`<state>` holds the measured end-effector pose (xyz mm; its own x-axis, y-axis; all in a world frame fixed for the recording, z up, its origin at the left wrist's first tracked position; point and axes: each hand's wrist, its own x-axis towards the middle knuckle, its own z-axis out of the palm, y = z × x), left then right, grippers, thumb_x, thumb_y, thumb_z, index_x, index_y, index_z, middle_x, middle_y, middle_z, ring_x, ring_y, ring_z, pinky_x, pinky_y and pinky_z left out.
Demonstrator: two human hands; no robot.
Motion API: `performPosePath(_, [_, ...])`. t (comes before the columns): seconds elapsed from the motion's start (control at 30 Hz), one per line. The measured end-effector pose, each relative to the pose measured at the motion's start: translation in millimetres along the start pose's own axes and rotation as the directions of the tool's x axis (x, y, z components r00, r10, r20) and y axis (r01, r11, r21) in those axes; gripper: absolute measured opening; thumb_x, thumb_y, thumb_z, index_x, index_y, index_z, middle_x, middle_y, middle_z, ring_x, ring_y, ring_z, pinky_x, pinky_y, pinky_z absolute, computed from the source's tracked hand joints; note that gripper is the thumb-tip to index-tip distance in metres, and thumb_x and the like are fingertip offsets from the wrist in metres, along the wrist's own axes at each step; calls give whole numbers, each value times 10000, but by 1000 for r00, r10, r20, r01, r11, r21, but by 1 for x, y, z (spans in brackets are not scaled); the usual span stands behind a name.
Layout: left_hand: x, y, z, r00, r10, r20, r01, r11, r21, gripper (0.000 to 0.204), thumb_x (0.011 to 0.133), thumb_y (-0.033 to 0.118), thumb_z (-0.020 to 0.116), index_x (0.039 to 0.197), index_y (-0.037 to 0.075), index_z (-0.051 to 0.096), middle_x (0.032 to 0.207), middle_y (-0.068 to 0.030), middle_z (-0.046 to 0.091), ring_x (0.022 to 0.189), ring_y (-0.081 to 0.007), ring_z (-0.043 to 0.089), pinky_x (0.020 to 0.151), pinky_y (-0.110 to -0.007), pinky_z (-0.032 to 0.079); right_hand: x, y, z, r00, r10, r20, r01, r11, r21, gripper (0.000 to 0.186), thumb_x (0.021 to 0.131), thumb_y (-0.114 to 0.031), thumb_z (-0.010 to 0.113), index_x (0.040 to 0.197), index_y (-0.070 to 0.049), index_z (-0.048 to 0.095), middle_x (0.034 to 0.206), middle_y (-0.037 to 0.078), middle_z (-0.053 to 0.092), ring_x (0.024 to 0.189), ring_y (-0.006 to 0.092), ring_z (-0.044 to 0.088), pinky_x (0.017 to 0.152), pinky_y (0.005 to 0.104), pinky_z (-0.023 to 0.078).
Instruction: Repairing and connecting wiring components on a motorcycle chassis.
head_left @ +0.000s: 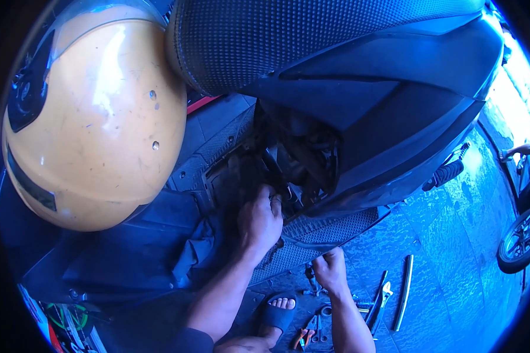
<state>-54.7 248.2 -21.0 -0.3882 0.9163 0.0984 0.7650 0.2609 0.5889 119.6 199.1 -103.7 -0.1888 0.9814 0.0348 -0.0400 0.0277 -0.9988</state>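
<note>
A dark scooter's body panel (394,135) has an opening (303,156) low on its front, where mechanical parts and cables show. My left hand (261,219) reaches to the near edge of this opening. Its fingers are bent and closed, and what they grip is hidden in shadow. Beside the outer edge of the ribbed footboard (330,229), my right hand (330,269) is closed in a fist, knuckles up. A dark metal piece (312,277) shows just left of that fist; I cannot tell whether the hand holds it.
A yellow helmet (100,129) sits at the upper left, next to the textured seat (312,35). On the floor lie an adjustable wrench (385,294), orange-handled pliers (304,336) and a long tube (404,293). My sandalled foot (280,312) stands nearby. At far right are another person's hand (518,150) and a wheel (519,242).
</note>
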Motion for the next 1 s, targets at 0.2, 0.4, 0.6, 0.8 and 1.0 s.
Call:
performPosePath(0.2, [-7,-1,-5,991,99,-87,-104,993,-56,174,931,182,579,1018,34,607,797,-207,672,751,-393,667,661,-473,498,-18,-17,-30,923,331,193,-336,942,-10,254,985,-204,559,906,28,625,714,-6,594,698,57,534,629,248,441])
performPosePath(0.4, [5,-5,-16,979,140,151,-100,965,-244,196,923,182,612,1026,16,625,692,-130,618,588,-241,603,562,-352,464,-19,-13,-28,984,157,85,-147,983,-110,253,989,-217,561,937,20,632,704,-38,533,655,57,422,572,257,368])
performPosePath(0.6, [5,-12,-19,968,227,110,-207,963,-170,196,905,168,638,997,-5,635,747,-168,659,653,-235,656,587,-355,490,-16,-25,-21,990,117,80,-109,990,-91,157,959,-108,556,935,28,632,624,17,532,589,72,429,522,278,376])
performPosePath(0.8, [11,-8,-24,944,220,247,-169,962,-213,206,887,167,661,940,-30,632,818,-190,676,714,-263,681,617,-366,505,-15,-24,-21,993,110,31,-106,989,-98,148,950,-95,560,912,32,625,620,24,535,576,76,428,510,284,372])
performPosePath(1.0, [7,-6,-31,931,204,304,-164,975,-150,176,863,134,666,918,-28,625,805,-179,669,702,-250,652,627,-360,486,-19,-15,-17,994,108,19,-106,990,-96,151,943,-82,550,881,34,624,621,37,555,567,85,451,507,289,375])
